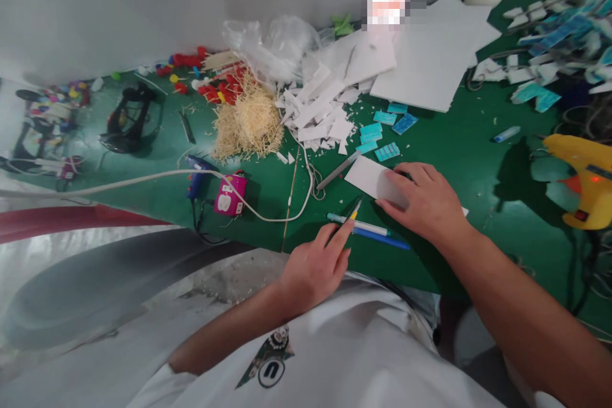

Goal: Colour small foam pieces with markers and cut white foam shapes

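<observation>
White, flat and rectangular, a piece of board (368, 177) lies on the green tabletop (459, 140) in front of us, its long axis slanting from upper left to lower right. Its bare end points up and left, toward a thin grey strip (337, 171) lying just beside it; the other end passes beneath our right hand (425, 197). Our right thumb and forefinger are parted over the piece, but we cannot tell whether they grip its edges or only press it down. A small white corner shows beyond that hand, and we cannot make out whether it belongs to the same piece.

Our left hand (318, 264) has its fingers closed around a slim knife (354, 213), tip angled up and right, near the board and apart from it. Most of the handle is hidden in our grasp, and the lower fingers curl out of sight. Just beside the knife we see a white pen (373, 228) and a blue pen (389, 240), both partly covered.

Blue painted pieces (371, 132) lie beyond the board. At right, the frame's edge cuts off a yellow glue gun (586, 172); at top, a pixelated patch hides part of the background.
</observation>
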